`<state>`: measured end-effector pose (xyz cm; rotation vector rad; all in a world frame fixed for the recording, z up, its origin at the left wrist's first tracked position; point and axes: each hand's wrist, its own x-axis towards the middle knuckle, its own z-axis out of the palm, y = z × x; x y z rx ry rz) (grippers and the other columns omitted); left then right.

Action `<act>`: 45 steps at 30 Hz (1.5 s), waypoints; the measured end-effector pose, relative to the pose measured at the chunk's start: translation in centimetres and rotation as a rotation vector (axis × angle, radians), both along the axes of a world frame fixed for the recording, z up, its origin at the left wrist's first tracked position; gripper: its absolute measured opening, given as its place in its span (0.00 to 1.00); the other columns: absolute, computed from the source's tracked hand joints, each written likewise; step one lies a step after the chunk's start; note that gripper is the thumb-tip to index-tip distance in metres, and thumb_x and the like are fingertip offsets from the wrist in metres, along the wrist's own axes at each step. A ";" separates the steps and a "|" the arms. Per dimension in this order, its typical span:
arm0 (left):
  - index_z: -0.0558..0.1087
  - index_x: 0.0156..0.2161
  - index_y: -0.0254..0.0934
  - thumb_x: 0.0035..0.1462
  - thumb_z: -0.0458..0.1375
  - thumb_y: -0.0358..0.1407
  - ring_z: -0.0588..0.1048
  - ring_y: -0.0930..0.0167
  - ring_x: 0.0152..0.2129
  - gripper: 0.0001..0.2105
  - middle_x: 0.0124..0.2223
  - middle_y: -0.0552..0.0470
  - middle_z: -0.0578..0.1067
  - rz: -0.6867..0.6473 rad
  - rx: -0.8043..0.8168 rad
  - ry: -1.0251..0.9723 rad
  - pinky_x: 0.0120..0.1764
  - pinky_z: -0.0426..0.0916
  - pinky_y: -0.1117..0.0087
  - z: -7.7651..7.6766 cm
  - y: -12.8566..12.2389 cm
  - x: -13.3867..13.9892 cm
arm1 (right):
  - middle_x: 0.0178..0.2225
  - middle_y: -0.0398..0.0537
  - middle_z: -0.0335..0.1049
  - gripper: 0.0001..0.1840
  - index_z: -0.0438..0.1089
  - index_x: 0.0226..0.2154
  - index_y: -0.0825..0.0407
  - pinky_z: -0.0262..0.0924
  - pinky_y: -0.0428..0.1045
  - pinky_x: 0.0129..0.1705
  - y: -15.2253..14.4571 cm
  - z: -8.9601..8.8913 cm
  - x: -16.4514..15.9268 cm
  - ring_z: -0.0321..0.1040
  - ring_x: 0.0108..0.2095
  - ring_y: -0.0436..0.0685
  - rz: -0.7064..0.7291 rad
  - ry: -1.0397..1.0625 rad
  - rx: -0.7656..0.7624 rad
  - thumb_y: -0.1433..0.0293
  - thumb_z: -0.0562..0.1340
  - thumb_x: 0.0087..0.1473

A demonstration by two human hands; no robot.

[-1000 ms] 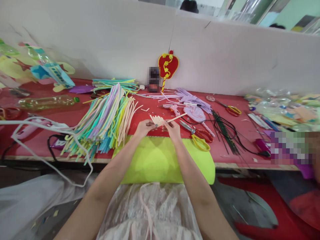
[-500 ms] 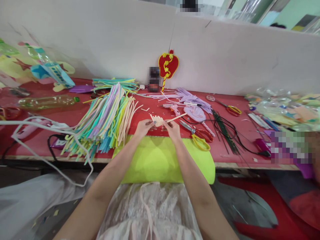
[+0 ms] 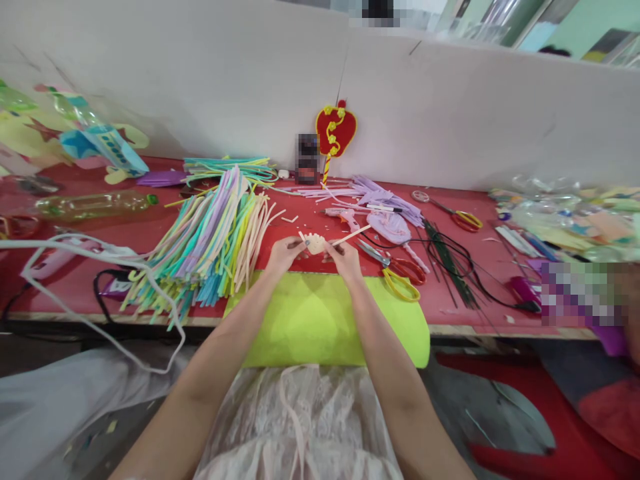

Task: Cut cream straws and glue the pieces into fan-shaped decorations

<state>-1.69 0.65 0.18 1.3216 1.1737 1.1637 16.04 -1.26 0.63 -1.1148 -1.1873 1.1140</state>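
Observation:
Between my two hands is a cream pipe cleaner (image 3: pixel 315 244), bent into a tight row of small loops, with a straight end sticking out to the upper right. My left hand (image 3: pixel 289 253) pinches the looped part at its left side, where a short tip pokes up. On the other side, my right hand (image 3: pixel 343 255) is closed on it near the straight end. Both hands are just above the red tabletop, over the far edge of a lime-green sheet (image 3: pixel 315 320). A large bundle of pastel pipe cleaners (image 3: pixel 210 240) lies left of my left hand.
Scissors with red and yellow handles (image 3: pixel 400 273) and a pink glue gun (image 3: pixel 345 217) lie right of my hands. Behind are lilac pipe cleaners (image 3: pixel 383 193) and a red fan-shaped ornament (image 3: pixel 336 131). A white cable (image 3: pixel 170 293) loops over the left table edge. Dark green stems (image 3: pixel 450 267) lie farther right.
Both hands keep their hold, with only a slight shift of the fingers. The looped pipe cleaner is turned a little, and its straight end sits slightly lower.

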 end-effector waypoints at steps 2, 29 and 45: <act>0.73 0.34 0.34 0.45 0.62 0.47 0.75 0.70 0.23 0.18 0.28 0.50 0.77 0.023 0.007 -0.031 0.26 0.67 0.72 0.3 -0.1 0.0 | 0.23 0.43 0.68 0.21 0.69 0.30 0.54 0.69 0.49 0.29 0.0 -0.1 0.0 0.67 0.24 0.51 -0.001 0.004 -0.006 0.53 0.65 0.41; 0.71 0.31 0.34 0.49 0.58 0.40 0.74 0.72 0.20 0.09 0.28 0.51 0.76 0.083 -0.024 -0.043 0.25 0.66 0.73 0.4 -0.2 -0.3 | 0.23 0.43 0.69 0.20 0.71 0.30 0.55 0.69 0.48 0.28 0.2 -0.4 0.6 0.67 0.24 0.50 0.078 0.035 -0.114 0.57 0.68 0.38; 0.73 0.34 0.34 0.47 0.60 0.40 0.75 0.70 0.24 0.11 0.31 0.48 0.78 0.014 -0.003 0.042 0.29 0.67 0.71 0.3 -0.3 -0.3 | 0.21 0.40 0.67 0.21 0.71 0.32 0.54 0.64 0.45 0.22 0.3 -0.3 0.7 0.63 0.20 0.47 -0.024 -0.017 -0.092 0.55 0.66 0.39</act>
